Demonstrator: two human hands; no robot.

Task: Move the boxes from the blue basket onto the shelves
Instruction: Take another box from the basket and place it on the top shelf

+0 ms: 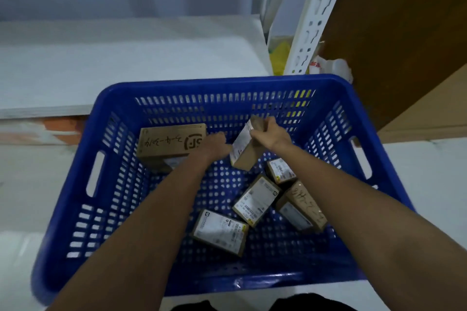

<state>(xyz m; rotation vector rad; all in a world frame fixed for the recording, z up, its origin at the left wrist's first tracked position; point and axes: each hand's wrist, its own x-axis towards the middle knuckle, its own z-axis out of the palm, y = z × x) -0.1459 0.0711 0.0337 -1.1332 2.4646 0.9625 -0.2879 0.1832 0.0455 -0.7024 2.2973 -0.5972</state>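
A blue slotted basket (75, 209) stands on the floor below me. My right hand (271, 134) grips a small brown box with a white label (242, 149), tilted and lifted off the basket floor. My left hand (216, 145) reaches beside that box, next to a larger flat SF-marked carton (169, 142) at the back left; its fingers are hidden behind the hand. Several small labelled boxes lie on the basket floor, among them one at the front (219, 232), one in the middle (256, 199) and one at the right (302, 207).
A white shelf board (126, 58) lies low behind the basket. A white perforated shelf upright (313, 17) rises at the back right, with a brown panel (404, 45) beside it. Yellow and white bags (328, 65) sit behind the basket.
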